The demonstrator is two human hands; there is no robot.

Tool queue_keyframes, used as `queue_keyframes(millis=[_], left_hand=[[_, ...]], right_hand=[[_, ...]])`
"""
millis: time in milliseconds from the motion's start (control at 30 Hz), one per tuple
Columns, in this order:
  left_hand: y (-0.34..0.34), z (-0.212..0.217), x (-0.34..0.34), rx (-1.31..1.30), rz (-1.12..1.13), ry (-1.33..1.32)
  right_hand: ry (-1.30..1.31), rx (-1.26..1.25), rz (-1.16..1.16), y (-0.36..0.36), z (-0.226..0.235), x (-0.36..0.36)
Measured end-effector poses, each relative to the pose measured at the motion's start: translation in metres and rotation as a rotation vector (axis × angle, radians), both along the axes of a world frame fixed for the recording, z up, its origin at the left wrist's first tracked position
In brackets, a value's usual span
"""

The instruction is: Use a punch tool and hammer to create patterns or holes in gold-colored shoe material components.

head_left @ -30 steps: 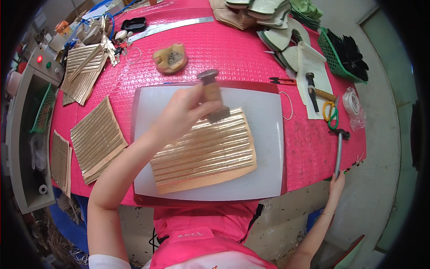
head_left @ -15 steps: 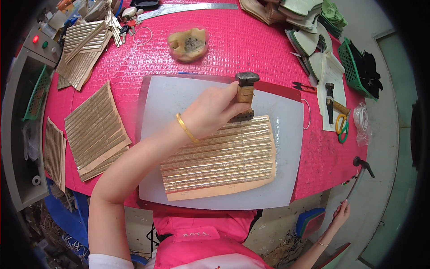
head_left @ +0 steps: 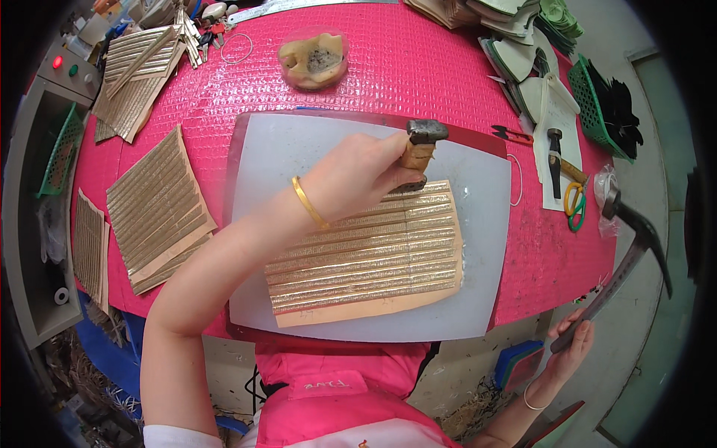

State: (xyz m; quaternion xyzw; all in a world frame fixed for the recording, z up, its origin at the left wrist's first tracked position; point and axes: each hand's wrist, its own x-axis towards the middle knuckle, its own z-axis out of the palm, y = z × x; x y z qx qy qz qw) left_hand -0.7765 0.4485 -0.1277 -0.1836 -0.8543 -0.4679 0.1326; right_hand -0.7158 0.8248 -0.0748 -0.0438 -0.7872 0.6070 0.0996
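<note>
- The right hand [head_left: 569,349] is low at the table's near right corner, off the edge, fingers wrapped round the handle of a hammer [head_left: 626,246] whose dark head is raised over the pink table's [head_left: 418,67] right rim.
- A gold ribbed sheet [head_left: 370,257] lies flat on the grey cutting board [head_left: 478,306], near the person's body — its plain tan margin faces the near edge.
- The left hand [head_left: 351,179] reaches across the board, closed around a short wooden-handled punch [head_left: 418,153] with a dark metal cap; the punch stands roughly upright, its lower end on the sheet's far edge.
- Left of the board, more gold ribbed sheets [head_left: 153,209] lie stacked on the table.
- Right of the board: a small mallet [head_left: 554,153] and green-and-yellow scissors [head_left: 575,205] on white paper.
- Farther off — a clear round tub [head_left: 312,58] holding a crumpled yellowish lump, and a green basket [head_left: 597,112] of dark pieces at the far right.
</note>
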Motion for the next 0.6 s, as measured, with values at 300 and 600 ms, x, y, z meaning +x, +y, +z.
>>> queue_keyframes(millis=[300,600], left_hand=[[0.001,-0.004,0.001,-0.089,0.000,0.021],[0.006,-0.005,0.008,-0.176,0.004,0.083]], right_hand=[[-0.095,0.035,0.444,-0.075,0.048,-0.017],[-0.201,0.456,0.592,-0.130,0.083,-0.016]])
